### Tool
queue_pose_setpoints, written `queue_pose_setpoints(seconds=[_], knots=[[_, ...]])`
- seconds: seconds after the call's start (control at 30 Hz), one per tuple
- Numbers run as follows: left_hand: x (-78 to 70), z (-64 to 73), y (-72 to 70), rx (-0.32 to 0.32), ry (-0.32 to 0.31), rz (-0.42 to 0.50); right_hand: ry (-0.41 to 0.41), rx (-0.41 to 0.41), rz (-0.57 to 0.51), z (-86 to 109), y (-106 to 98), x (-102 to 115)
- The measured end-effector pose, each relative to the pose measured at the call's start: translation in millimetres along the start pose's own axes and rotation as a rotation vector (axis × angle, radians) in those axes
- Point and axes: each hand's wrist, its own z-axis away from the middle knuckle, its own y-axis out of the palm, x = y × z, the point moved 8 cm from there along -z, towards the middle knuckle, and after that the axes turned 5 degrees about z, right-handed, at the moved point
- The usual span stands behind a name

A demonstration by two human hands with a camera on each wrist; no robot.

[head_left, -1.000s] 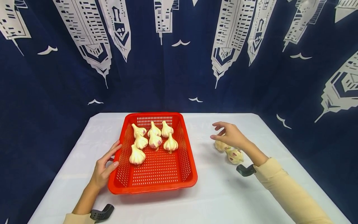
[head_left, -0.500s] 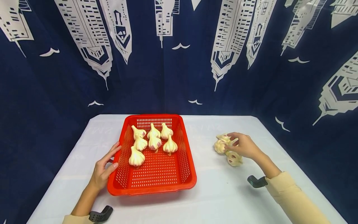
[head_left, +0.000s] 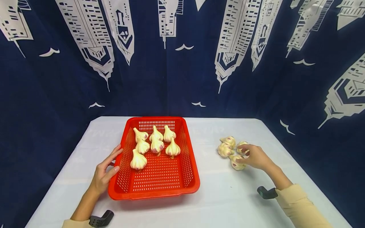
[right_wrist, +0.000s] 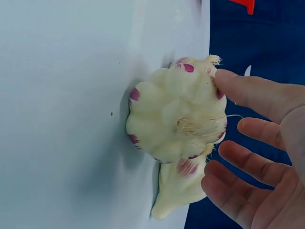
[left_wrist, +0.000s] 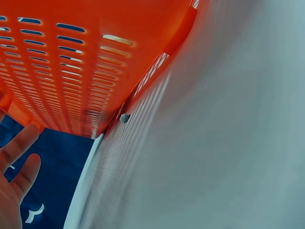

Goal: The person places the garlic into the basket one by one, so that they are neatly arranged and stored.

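My left hand (head_left: 103, 172) rests against the left side of a red perforated plastic basket (head_left: 154, 195), fingers fairly straight along its rim. The left wrist view has those fingertips under the rim. Several white garlic bulbs with purple streaks, such as a front-left bulb (head_left: 138, 160), lie in the basket's back and left part. On the right of the table, my right hand (head_left: 258, 157) reaches over a small cluster of garlic bulbs. Its thumb appears to touch the nearest bulb (right_wrist: 167, 109), while the other fingers are spread near a bulb behind it (head_left: 242, 147).
Two more garlic bulbs, a rear one (head_left: 229, 141) and a left one (head_left: 224, 150), belong to the cluster. A white cloth (head_left: 211, 183) covers the table. Behind stands a dark blue curtain (head_left: 171, 82) with white building prints.
My right hand has moved rightward and slightly toward me over the cluster, uncovering the bulbs at its back. The left hand has stayed at the basket.
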Motion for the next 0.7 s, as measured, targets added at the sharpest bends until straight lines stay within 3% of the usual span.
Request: queue_pose_setpoints(seconds=[0.13, 0.53, 0.7], knots=[[0.5, -0.2, -0.5, 0.001, 0.007, 0.003, 0.012, 0.012, 0.01, 0.1, 4, -4], [4.0, 1.2, -0.6, 0.004, -0.003, 0.011, -0.067, 0.06, 0.008, -0.6, 14, 5], [3.5, 1.8, -0.9, -0.026, 0.01, 0.019, -0.088, 0.095, 0.036, -1.6, 19, 9]])
